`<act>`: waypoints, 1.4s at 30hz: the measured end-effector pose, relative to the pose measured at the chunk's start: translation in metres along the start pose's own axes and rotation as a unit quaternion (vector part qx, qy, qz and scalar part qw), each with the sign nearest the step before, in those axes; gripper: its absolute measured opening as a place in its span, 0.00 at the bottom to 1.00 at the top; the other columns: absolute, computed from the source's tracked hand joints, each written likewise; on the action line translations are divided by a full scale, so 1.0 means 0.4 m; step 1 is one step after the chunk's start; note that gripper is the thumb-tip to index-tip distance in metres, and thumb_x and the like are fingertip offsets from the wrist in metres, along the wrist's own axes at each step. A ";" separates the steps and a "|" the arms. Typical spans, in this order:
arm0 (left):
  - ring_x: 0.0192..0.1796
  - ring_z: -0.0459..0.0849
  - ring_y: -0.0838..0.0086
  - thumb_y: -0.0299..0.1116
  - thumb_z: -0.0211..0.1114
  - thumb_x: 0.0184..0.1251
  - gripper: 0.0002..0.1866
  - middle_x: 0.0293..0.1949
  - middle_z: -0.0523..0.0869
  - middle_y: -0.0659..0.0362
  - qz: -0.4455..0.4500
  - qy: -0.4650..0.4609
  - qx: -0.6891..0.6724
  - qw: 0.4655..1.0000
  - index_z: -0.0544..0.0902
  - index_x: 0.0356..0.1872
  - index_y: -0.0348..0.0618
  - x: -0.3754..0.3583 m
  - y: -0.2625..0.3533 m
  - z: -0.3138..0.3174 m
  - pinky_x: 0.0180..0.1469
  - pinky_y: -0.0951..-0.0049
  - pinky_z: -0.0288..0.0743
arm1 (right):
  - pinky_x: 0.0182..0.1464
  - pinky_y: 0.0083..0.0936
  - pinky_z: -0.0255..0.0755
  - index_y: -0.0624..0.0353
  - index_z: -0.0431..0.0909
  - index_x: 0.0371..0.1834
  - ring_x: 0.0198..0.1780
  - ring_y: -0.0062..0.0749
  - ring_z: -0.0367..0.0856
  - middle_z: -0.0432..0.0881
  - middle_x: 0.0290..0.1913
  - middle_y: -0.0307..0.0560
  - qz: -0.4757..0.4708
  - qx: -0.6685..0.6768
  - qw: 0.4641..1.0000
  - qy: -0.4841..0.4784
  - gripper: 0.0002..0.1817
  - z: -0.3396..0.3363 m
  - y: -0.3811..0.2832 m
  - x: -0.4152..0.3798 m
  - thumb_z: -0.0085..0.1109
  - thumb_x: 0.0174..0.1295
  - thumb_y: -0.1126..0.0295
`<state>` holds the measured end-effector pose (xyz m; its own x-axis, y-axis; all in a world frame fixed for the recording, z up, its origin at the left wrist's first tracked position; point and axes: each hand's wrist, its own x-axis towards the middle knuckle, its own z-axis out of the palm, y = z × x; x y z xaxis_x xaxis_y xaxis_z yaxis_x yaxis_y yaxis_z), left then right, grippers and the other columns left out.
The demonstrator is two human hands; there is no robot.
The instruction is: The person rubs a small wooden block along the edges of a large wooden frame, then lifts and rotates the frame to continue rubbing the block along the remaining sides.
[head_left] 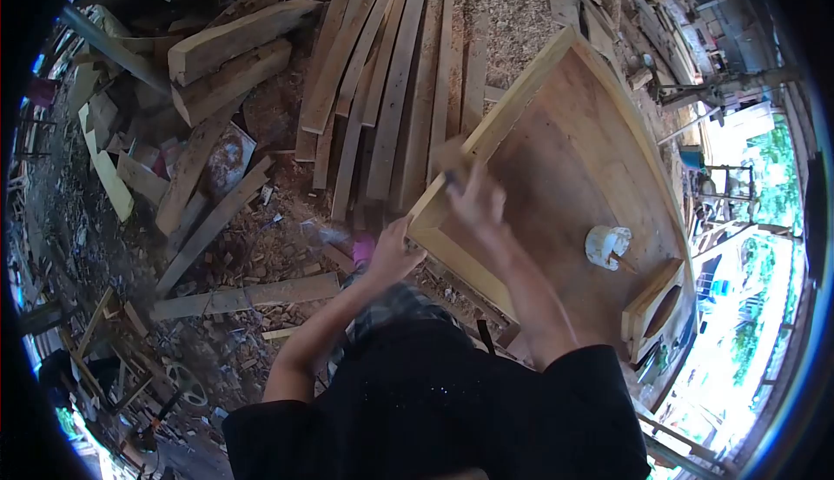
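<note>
A large wooden panel with a raised frame around its edge lies in front of me to the right. My left hand grips the frame's near-left corner, fingers over the rim. Over the frame's left rail, my right hand is smeared by motion. It is closed on a small tan block-shaped tool with a dark part by the fingers; blur hides its exact kind. On the panel stands a white pot with a wooden stick leaning out of it.
Long narrow boards lie side by side beyond my left hand. Thick timber pieces are heaped at the upper left. Wood chips and offcuts cover the ground. A wooden piece with an oval hole sits at the panel's right end.
</note>
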<state>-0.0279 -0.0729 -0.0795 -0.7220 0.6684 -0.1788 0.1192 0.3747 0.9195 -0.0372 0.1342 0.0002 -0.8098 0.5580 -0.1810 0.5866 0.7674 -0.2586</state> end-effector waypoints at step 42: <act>0.57 0.79 0.52 0.52 0.45 0.78 0.28 0.54 0.81 0.46 0.004 0.002 0.062 0.998 0.70 0.69 0.46 0.122 0.010 0.009 0.58 0.58 0.73 | 0.50 0.47 0.77 0.60 0.67 0.51 0.47 0.56 0.84 0.85 0.42 0.60 0.069 -0.019 0.994 0.083 0.27 -0.081 0.074 0.208 0.69 0.55 0.60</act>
<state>-0.0602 -0.0363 -0.0858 -0.7237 0.6692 -0.1688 0.2089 0.4455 0.8705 -0.0868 0.2135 0.0081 -0.7112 0.7010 -0.0526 0.6945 0.6892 -0.2064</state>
